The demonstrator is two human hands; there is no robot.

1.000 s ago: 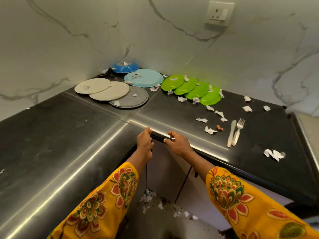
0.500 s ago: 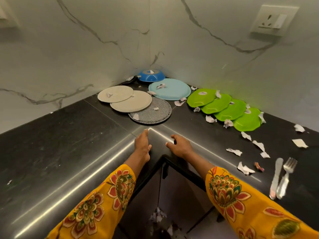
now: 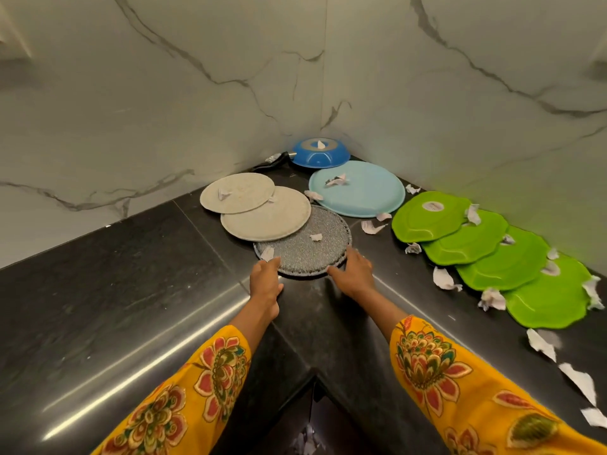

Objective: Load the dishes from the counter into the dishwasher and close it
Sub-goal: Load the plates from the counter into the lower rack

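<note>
Both hands are sitting at the near rim of the round speckled grey plate (image 3: 303,249), out on the glossy black stone counter (image 3: 131,274) near the inside corner. The left hand (image 3: 264,284) is touching the near-left edge with its fingers fairly straight and close together, and the right hand (image 3: 354,274) is touching the near-right edge with fingers loosely spread; neither is really curling round the rim yet. That plate is lying tucked partly under two overlapping beige round plates (image 3: 253,205) to its far left. Further back, a light blue round plate (image 3: 358,188) and an upside-down blue bowl (image 3: 320,154) are sitting in the corner. Four lime green scalloped plates (image 3: 486,254) are overlapping in a row running near-right. Torn white paper scraps (image 3: 443,279) are lying all over.
</note>
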